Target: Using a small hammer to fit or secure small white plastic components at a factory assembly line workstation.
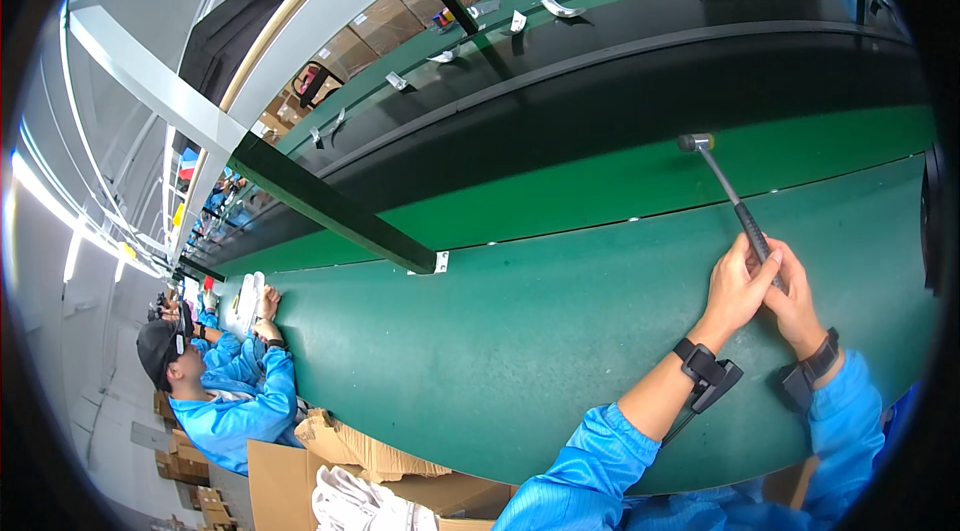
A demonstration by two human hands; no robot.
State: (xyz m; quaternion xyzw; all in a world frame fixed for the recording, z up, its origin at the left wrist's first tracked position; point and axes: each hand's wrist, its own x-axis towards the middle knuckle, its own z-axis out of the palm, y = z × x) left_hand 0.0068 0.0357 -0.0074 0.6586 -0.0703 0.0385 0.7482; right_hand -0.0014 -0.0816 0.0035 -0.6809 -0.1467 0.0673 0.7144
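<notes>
A small mallet (pixel 720 176) with a cylindrical grey head, a metal shaft and a black grip points away from me on the right side. Its head shows over the bright green strip behind the worktable (pixel 480 341); whether it touches the strip I cannot tell. My left hand (pixel 738 289) closes round the grip from the left. Against it, my right hand (pixel 793 296) wraps the lower end of the same grip, and the two hands touch. The grip's end is hidden between the palms.
Beyond the table runs a black conveyor belt (pixel 600 86) carrying several small white pieces. A dark green post (pixel 330 216) slants down to the table's left part. A co-worker in blue (pixel 235 401) sits at the left. An open cardboard box (pixel 275 481) with white cloth-like items (pixel 365 503) stands below the near edge.
</notes>
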